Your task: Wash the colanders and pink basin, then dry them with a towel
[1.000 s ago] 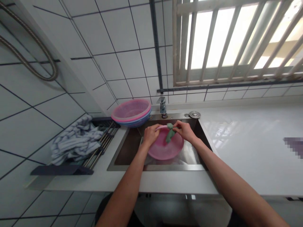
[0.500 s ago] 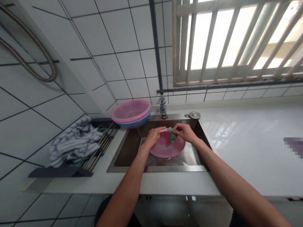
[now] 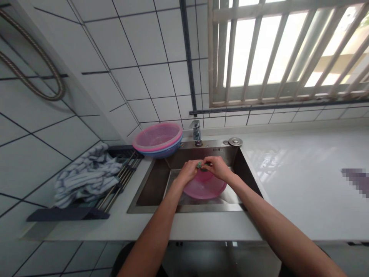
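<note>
A pink plastic basin (image 3: 206, 190) sits tilted in the steel sink, its far rim partly hidden behind both hands. My left hand (image 3: 188, 171) is closed at that rim on the left side, gripping the basin. Fingers of my right hand (image 3: 217, 167) pinch a small green cloth (image 3: 198, 165) against the rim. Most of the cloth is covered by the fingers, and a bit of it shows between the two hands, touching the left fingertips.
The sink (image 3: 144, 192) is set in a white counter (image 3: 296, 184). Behind stand a faucet (image 3: 196, 132), a drain strainer (image 3: 235, 141) and stacked pink and blue basins (image 3: 157, 140). Left lies a striped towel (image 3: 88, 173) on a metal rack (image 3: 122, 181). A barred window (image 3: 276, 54) is at right.
My right hand has moved left along the rim, bringing the cloth close to my left hand. The left hand has shifted slightly right; the cloth's hanging end is now mostly hidden.
</note>
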Available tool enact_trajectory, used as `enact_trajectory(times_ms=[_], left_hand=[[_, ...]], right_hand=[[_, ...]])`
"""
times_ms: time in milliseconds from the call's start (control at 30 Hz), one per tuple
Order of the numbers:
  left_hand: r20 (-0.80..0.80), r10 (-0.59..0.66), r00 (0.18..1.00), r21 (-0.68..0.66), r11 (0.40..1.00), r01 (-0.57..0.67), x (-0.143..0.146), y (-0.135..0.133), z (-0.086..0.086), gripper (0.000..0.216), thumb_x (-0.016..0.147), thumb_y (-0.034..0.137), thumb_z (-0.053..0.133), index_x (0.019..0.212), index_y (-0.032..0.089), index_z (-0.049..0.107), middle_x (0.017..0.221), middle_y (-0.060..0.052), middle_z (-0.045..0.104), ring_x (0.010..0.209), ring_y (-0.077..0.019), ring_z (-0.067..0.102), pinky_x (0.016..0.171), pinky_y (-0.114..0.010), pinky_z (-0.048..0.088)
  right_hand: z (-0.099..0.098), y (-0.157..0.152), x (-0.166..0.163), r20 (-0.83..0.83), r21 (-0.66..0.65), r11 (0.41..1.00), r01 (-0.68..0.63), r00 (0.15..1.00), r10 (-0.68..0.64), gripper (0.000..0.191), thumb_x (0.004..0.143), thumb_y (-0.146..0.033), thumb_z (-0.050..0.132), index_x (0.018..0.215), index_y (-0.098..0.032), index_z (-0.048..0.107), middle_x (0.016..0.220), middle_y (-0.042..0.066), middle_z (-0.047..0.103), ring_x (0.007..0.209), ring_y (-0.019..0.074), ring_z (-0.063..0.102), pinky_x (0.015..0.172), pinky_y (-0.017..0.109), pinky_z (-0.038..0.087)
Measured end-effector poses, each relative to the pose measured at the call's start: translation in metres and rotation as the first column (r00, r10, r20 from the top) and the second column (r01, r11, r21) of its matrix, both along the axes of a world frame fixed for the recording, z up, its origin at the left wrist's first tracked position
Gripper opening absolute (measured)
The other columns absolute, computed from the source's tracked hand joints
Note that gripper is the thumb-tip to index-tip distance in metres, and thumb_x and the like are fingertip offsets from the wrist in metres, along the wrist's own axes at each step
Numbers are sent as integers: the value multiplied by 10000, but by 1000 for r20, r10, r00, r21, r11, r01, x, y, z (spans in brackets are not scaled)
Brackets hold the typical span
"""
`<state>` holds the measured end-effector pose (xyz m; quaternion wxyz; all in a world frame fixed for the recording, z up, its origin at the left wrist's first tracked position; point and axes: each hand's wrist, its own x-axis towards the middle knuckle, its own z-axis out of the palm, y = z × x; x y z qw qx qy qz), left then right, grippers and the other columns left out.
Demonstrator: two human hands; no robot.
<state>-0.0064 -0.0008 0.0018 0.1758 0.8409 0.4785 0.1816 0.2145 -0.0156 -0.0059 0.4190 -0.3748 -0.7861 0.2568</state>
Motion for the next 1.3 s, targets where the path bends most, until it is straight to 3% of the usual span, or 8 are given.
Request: enact_trajectory(times_ms=[233,467,667,767,900,1000,1133,1300], left_hand=[[31,119,992,46,992,-120,-13,4,-1,613,873,29,489,1381,307,692,1423,20,666,1336,-193,621,1156,-307,439],[69,-34,997,0,999,34,4,1,-6,568,863,41,499,1295,312,750,1329,11,731,1265,-212,670,1087,-292,495],[189,150,970,71,984,-166,-29,17,-3,635,879,28,445,1407,298,671,1433,40,660,1357,-168,602,1177,-307,434],[145,205,968,46,976,-213,-36,20,-5,623,875,38,485,1417,288,664,1440,23,657,1346,-192,613,1175,-317,441],[84,139,987,3,990,-140,-28,18,-10,718,825,85,609,1507,306,573,1500,11,607,1390,-231,574,1198,-345,422],[102,47,994,-38,998,-43,-22,18,-15,745,800,50,570,1497,310,583,1508,16,598,1402,-223,561,1201,-344,414],[96,20,995,-54,998,-15,-13,17,-16,782,724,-43,460,1403,278,679,1434,3,660,1362,-205,599,1180,-329,430],[93,-71,993,-23,997,73,-4,9,-7,689,778,0,483,1357,294,714,1396,-5,690,1327,-214,626,1140,-324,463]], right_hand=[[-3,6,18,-31,-60,995,74,997,-76,28,860,-195,742,870,-196,768,808,17,769,710,166,676,673,234,453],[-1,3,-10,-31,-39,999,10,999,-11,38,840,-175,757,857,-208,765,782,11,759,672,156,652,667,241,450],[-17,24,26,-123,-116,983,145,980,-159,59,859,-268,734,856,-209,729,830,17,758,739,174,677,712,256,487],[-22,27,36,-113,-176,976,127,982,-148,63,856,-265,718,872,-203,718,831,15,754,733,171,677,668,243,470],[-17,20,29,-42,-158,987,39,998,-46,58,864,-224,693,906,-202,726,837,6,753,739,156,663,677,231,449],[-10,15,25,14,-150,988,-20,1000,23,78,860,-188,686,916,-202,739,828,-3,750,719,144,642,665,223,433],[-3,9,16,46,-115,993,1,999,5,97,859,-178,709,933,-204,765,839,4,763,723,150,647,693,233,444],[5,-2,-10,85,36,999,-7,996,4,142,858,-113,707,925,-213,782,952,48,790,842,189,695,806,269,468]])
